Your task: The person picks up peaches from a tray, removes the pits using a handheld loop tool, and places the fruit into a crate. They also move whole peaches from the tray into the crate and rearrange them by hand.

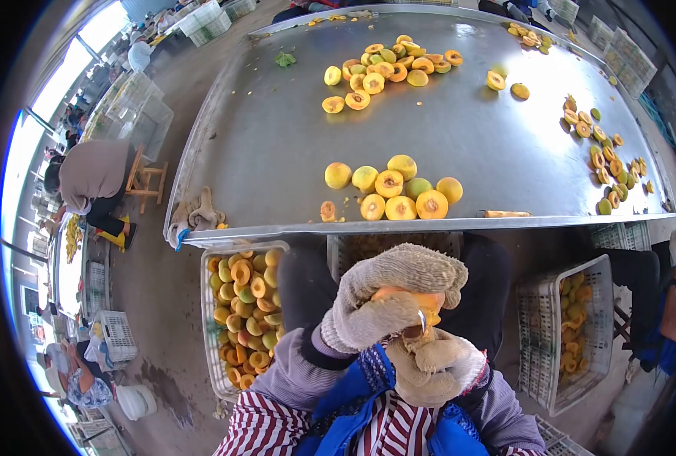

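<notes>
My left hand, in a knitted work glove, is wrapped round a yellow-orange peach over my lap, so much of the fruit is hidden. Just below it, my gloved right hand is closed on a small tool with a curved metal blade. The blade lies against the peach; the handle is covered by the fingers. In front of me, several yellow peach halves and whole peaches lie near the front edge of the metal table.
A crate of peach halves stands at my left, and another crate is at my right. Farther back lies a pile of halves. Spare gloves and a wooden-handled tool rest along the table edge. Other people sit nearby.
</notes>
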`<state>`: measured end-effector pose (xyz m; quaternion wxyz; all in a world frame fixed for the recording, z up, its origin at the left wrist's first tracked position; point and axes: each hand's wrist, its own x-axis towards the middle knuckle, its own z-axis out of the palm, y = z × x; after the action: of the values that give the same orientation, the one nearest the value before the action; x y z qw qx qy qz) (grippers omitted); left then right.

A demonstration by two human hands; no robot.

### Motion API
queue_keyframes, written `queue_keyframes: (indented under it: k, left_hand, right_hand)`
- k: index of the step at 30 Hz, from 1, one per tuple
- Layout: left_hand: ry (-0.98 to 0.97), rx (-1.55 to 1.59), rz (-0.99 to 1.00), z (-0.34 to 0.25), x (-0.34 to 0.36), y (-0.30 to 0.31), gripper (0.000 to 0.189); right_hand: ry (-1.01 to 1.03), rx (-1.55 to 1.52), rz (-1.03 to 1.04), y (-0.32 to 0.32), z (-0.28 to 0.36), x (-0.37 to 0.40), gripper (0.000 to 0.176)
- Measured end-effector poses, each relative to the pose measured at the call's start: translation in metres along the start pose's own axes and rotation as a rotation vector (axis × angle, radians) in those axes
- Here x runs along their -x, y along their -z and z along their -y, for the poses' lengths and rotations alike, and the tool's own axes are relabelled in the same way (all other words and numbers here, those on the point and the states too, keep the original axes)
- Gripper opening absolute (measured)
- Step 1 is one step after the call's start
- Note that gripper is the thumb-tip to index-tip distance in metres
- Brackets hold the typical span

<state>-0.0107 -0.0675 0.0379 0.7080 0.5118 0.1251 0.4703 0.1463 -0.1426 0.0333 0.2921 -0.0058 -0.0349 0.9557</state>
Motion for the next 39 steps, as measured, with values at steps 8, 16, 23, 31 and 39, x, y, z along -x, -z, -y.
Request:
queue_keyframes:
  k: [8, 16, 23, 31, 39]
  left_hand:
    - [0.254, 0.512, -0.082, 0.009, -0.004, -0.010, 0.044]
    - [0.044, -0.379, -0.594, -0.001, 0.043, 0.090, 0.040]
    - [0.885, -1.959, -0.373, -0.043, 0.125, 0.168, 0.046]
    - [0.329, -1.636, -0.270, 0.029, -0.042, 0.184, 0.062]
    - [0.696, -1.652, -0.117, 0.071, -0.105, 0.226, 0.046]
  right_hand:
    - [-0.091, 0.233, -0.096, 0.003, -0.006, -0.001, 0.025]
    - [0.089, 0.256, -0.343, 0.002, 0.013, 0.023, 0.015]
    - [0.116, 0.480, -0.627, 0.016, 0.025, 0.013, 0.026]
    - [0.012, 0.879, -0.785, 0.013, 0.019, -0.023, 0.023]
    - [-0.056, 0.950, -1.006, 0.029, 0.019, -0.016, 0.016]
